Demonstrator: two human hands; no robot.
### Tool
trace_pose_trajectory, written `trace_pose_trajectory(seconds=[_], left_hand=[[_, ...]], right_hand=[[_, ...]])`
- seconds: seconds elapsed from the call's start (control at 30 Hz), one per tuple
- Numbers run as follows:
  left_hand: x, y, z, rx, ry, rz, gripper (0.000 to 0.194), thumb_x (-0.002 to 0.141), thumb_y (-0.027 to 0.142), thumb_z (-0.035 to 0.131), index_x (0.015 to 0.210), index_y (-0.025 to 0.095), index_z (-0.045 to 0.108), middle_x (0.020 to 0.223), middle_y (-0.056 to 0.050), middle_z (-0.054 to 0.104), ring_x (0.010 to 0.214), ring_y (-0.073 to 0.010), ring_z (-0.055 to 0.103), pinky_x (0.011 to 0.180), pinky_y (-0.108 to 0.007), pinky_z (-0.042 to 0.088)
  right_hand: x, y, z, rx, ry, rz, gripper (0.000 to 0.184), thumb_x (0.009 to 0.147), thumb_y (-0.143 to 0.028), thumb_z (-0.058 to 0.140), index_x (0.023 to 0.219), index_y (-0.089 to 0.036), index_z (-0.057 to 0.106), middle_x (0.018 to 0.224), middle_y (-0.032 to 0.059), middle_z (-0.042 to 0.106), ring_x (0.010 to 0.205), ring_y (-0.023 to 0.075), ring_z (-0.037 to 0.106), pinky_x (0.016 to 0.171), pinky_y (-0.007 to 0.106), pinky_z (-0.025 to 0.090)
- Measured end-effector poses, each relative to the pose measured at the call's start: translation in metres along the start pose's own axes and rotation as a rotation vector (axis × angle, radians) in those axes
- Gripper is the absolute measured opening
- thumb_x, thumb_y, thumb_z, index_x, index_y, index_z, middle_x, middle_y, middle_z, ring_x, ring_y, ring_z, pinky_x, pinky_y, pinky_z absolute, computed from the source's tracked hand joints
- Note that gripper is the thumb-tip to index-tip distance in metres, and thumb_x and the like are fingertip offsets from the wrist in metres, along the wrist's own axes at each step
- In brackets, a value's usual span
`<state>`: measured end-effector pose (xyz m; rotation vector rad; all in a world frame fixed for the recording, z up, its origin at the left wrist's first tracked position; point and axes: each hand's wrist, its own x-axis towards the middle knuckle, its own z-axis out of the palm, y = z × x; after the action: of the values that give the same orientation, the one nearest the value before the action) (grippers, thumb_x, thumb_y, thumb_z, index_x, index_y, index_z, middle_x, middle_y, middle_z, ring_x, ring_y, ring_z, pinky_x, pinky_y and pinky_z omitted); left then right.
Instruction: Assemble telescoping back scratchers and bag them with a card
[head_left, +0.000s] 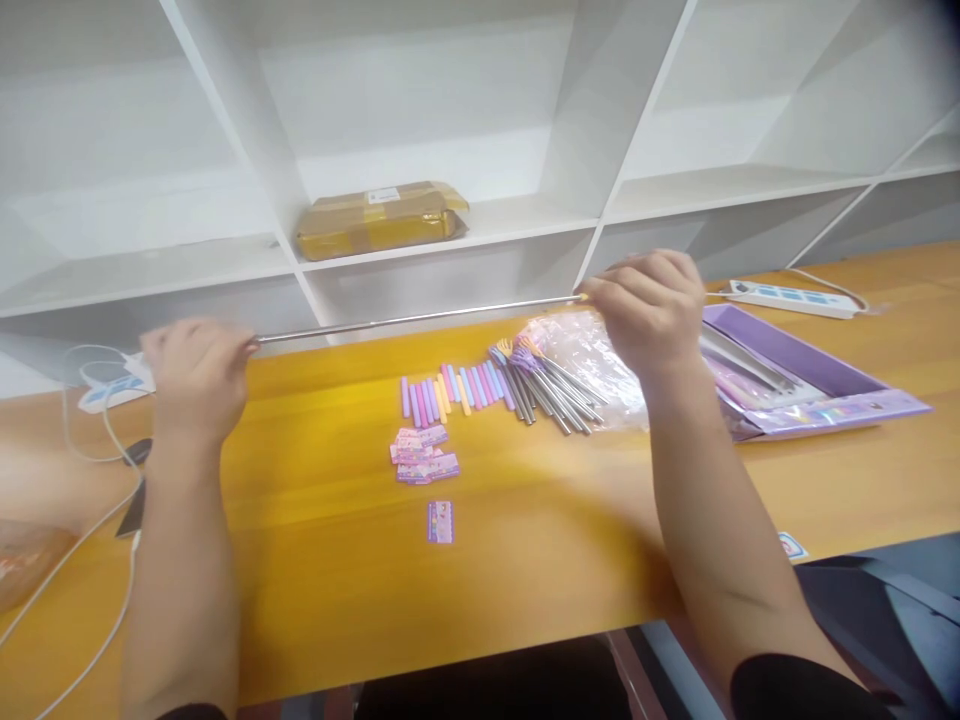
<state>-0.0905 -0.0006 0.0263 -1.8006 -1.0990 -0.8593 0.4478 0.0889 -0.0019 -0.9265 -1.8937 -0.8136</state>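
Observation:
A long, thin telescopic back scratcher (420, 318) is stretched out level above the table between my two hands. My left hand (199, 375), smeared by motion, is closed round its left end. Round the other end my right hand (652, 305) is closed, with a bit of yellow showing at the fingers; the scratcher's head is hidden. Below lies a pile of metal back scratchers (551, 385) with orange, purple and blue claw heads. Beside it is a row of pink, purple, blue and orange sleeves (457, 390). Small printed cards (424, 458) lie heaped in front, with one single card (441, 522) nearer me.
A clear plastic bag (611, 375) lies behind the pile. On the right is an open purple box (795, 370) with items inside, near a power strip (799, 298). White cables (112, 420) run along the left. A taped parcel (382, 222) sits on the white shelf (525, 212).

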Motion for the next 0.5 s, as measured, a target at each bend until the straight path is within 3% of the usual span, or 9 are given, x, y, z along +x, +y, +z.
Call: trace_pose_trajectory(seconds=[0.13,0.33,0.5], left_hand=[[-0.006,-0.01,0.001,0.046,-0.022,-0.02,0.014,0.106,0.027,0.06,0.098,0.027,0.07,0.09,-0.001,0.079,0.101,-0.0243,0.066,0.093,-0.047,0.032],[-0.007,-0.006,0.004,0.049,0.013,0.026,0.012,0.106,0.023,0.059,0.1,0.027,0.069,0.088,-0.001,0.077,0.1,-0.0237,0.064,0.092,-0.046,0.032],[-0.009,-0.009,0.006,0.059,-0.051,-0.039,0.016,0.107,0.029,0.056,0.099,0.027,0.07,0.082,-0.002,0.072,0.094,-0.0236,0.056,0.09,-0.047,0.029]], right_hand=[[-0.009,0.016,-0.006,-0.008,-0.054,0.123,0.042,0.116,-0.036,0.038,0.09,-0.029,0.069,0.083,0.005,0.075,0.091,0.0234,0.062,0.092,0.047,0.041],[-0.012,0.018,-0.011,0.012,-0.137,0.185,0.043,0.116,-0.038,0.038,0.088,-0.029,0.07,0.087,0.0088,0.077,0.098,0.0269,0.06,0.098,0.051,0.035],[-0.015,0.023,-0.008,0.09,-0.129,0.219,0.039,0.115,-0.038,0.046,0.086,-0.028,0.069,0.088,0.0087,0.076,0.099,0.0267,0.059,0.101,0.051,0.034]])
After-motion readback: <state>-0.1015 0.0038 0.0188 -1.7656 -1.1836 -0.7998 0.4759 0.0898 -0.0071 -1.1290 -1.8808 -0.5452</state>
